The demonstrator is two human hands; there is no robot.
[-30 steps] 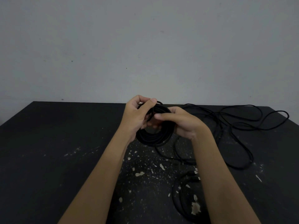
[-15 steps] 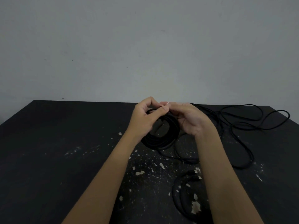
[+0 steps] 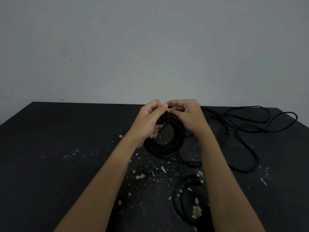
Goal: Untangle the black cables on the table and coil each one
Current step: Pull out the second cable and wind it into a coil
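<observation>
Two hands are up over a black table [image 3: 50, 148]. The left hand [image 3: 148, 120] has its fingers curled round the top of a round coil of cable [image 3: 167, 148]. The coil hangs down from the hand, just above the table. The right hand [image 3: 188, 115] pinches the little plug [image 3: 170, 104] at the end, with finger and thumb tight on it. A long loose cable [image 3: 247, 129] lies in loops on the table to the right. Another small coil [image 3: 183, 205] lies flat near the right arm. White chips [image 3: 139, 176] dot the table.
</observation>
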